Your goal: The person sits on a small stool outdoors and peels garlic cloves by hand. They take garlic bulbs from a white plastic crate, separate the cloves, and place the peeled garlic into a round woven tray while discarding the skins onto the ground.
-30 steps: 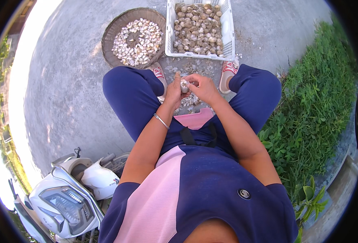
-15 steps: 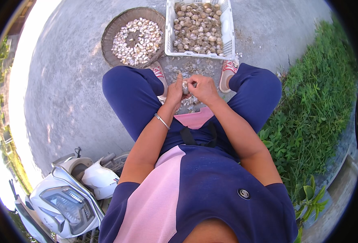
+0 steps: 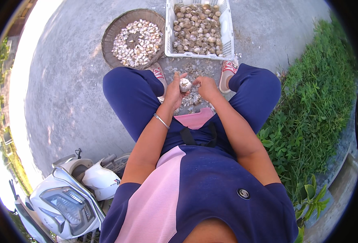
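In the head view, the right hand had just withdrawn from the garlic bulb and stood just to its right, exposing the bulb's pale face; the work thus rested with the left hand alone. The left hand was closed around the bulb, above the scattered skin flakes. The right fingers were curled; whether they gripped anything could not be determined. Count: one bulb in hand; two shoes; one woven basket, far left, containing cloves too numerous to count; one white crate, far side, containing uncountable further bulbs.
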A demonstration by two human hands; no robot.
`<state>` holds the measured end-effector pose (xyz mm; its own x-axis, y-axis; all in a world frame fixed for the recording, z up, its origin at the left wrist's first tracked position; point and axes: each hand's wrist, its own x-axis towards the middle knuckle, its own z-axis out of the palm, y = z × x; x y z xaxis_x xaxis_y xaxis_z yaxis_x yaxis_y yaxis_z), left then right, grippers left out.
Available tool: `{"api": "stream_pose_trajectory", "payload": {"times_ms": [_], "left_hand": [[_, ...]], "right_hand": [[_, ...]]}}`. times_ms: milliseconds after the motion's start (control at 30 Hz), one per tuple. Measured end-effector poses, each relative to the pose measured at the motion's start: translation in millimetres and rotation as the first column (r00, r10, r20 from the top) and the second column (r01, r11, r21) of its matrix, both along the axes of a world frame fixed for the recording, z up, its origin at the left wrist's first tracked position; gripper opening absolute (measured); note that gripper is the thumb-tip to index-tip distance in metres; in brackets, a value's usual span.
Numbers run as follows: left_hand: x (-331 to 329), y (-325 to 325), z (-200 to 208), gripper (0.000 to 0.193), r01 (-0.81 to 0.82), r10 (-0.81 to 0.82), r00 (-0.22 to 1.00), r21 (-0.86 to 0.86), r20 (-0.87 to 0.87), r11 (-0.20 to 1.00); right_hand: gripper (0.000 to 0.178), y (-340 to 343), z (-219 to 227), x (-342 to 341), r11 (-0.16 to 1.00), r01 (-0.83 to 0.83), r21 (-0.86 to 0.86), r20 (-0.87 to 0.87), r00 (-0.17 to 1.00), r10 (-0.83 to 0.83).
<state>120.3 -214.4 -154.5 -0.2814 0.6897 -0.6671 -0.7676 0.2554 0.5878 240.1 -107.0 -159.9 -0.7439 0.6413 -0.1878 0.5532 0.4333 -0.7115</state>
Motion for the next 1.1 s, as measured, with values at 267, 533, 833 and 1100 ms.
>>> {"api": "stream_pose_trajectory", "payload": {"times_ms": [267,533,833,1100], "left_hand": [[1.8,1.3,3.8,0.061,0.028,-0.029,0.999,-0.032,-0.029,0.999],[0.8,-1.6,5.3,0.060,0.092,-0.094,0.994,-0.031,-0.060,0.995],[2.4,-2.5,-0.3,0.065,0.144,-0.150,0.988,-0.111,-0.047,0.983],[3.9,-3.7,2.0,0.053,0.182,-0.199,0.975,-0.155,-0.098,0.971]], "right_hand": [[0.019,-4.4,52.1,-10.6,0.916,-0.068,-0.395,-0.284,0.957,-0.052],[0.016,-0.1,25.3,-6.7,0.972,0.091,-0.219,-0.204,0.969,-0.136],[0.013,-10.0,43.2,-5.9,0.983,-0.146,0.108,-0.336,0.926,0.174],[0.007,-18.6,34.4,-9.5,0.980,-0.073,0.186,-0.253,0.960,0.120]]}}
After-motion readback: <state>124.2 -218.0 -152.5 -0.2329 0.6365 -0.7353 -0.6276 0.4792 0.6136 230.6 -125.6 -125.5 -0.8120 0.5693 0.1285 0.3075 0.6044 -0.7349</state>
